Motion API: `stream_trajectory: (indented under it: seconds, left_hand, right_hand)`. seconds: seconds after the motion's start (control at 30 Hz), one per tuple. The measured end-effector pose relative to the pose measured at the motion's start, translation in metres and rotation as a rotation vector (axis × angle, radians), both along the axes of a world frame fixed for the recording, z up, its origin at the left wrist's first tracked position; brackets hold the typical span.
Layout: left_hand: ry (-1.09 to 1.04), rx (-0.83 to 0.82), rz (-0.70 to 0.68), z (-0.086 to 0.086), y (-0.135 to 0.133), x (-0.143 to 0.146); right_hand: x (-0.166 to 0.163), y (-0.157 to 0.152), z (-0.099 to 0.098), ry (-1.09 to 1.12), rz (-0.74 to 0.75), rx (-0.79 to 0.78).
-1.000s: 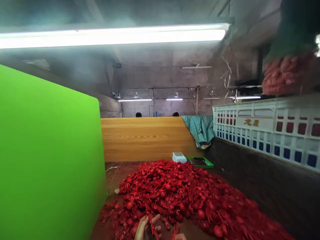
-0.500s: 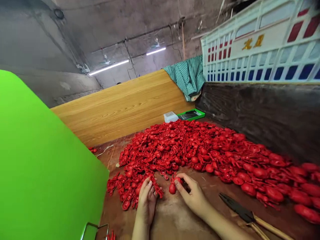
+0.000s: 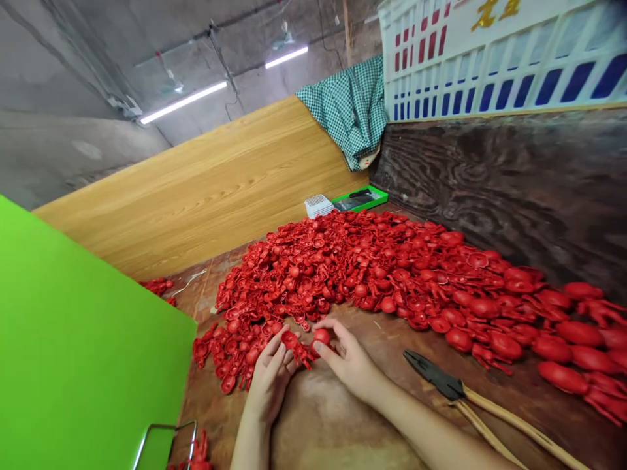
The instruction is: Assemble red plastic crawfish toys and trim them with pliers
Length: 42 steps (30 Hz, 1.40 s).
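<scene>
My left hand [image 3: 268, 377] pinches a red plastic piece [image 3: 290, 340] with a hollow cup facing up and thin limb-like prongs. Close beside it, my right hand [image 3: 351, 367] grips a red domed plastic piece [image 3: 322, 336] between thumb and fingers. The two pieces are very near each other; whether they touch I cannot tell. Just beyond both hands spreads a large heap of similar red plastic pieces [image 3: 337, 261], some showing round backs, others hollow insides.
Pliers [image 3: 435, 375] with tan handles lie right of my right forearm. A green panel [image 3: 88, 339] stands at left, with a metal wire handle [image 3: 161, 427] near its foot. Behind the heap are a white stack [image 3: 319, 205] and a green tray [image 3: 377, 198]. A white basket [image 3: 470, 72] stands above right.
My hands have come closer together, bringing the two red pieces nearly side by side. The left piece now shows its hollow cup. The camera view has shifted, too.
</scene>
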<state>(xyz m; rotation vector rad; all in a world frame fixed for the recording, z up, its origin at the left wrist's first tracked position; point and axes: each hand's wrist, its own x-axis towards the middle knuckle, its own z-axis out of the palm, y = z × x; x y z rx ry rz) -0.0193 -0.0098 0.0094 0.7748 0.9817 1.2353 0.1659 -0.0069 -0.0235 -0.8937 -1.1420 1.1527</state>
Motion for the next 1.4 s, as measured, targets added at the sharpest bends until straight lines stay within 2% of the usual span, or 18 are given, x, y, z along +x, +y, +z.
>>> stream_trajectory:
  seconds: [0.07,0.17,0.3,0.57,1.03,1.4]
  left_hand:
    - [0.026,-0.002,-0.023,-0.001,0.000,0.001]
    - [0.067,-0.008,-0.007,-0.004,0.001,0.003]
    - [0.142,-0.056,0.004,-0.001,0.000,0.008]
    - [0.288,0.007,-0.035,0.006,-0.002,0.018]
    - [0.275,0.043,0.023,0.006,-0.003,0.024]
    - [0.271,0.049,0.005,0.002,-0.005,0.026]
  right_hand:
    - [0.001,0.000,0.005,0.058,0.069,0.020]
    - [0.002,0.002,0.010,0.194,0.146,-0.060]
    - [0.000,0.007,0.009,0.316,0.130,-0.151]
    - [0.000,0.006,0.009,0.279,0.178,-0.192]
    - [0.003,0.006,0.008,0.232,0.202,-0.188]
    - [0.005,0.005,0.002,0.210,0.200,-0.173]
